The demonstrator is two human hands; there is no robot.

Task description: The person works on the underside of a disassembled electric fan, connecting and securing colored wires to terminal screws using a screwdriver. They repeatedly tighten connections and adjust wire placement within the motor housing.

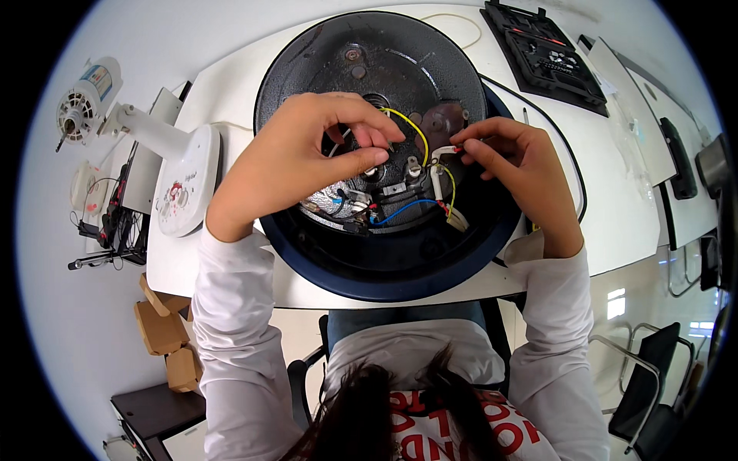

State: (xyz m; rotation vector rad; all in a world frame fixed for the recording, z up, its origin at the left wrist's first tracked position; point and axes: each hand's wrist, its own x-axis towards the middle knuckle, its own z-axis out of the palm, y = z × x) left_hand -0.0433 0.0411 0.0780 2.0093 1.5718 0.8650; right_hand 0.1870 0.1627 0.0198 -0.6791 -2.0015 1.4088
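A round black appliance base (307, 65) with its wiring exposed rests on a dark blue round shell (400, 288). Over its middle, my left hand (315, 150) has thumb and fingertips drawn together around something too small to make out. My right hand (519, 157) pinches a white-sleeved wire (442, 154) near a red tip at the base's right side. Between my hands a yellow-green wire (419, 127) arches over the metal. Closer to me, a blue wire (403, 209) runs across the base, beside several terminals and a silvery foil patch (327, 201).
A white fan body on a stand (188, 180) is at the left of the white table (238, 73). An open black tool case (550, 61) lies at the far right. A black cable (580, 177) curves right of the shell. Cardboard boxes (161, 326) are at lower left, a chair (649, 376) at lower right.
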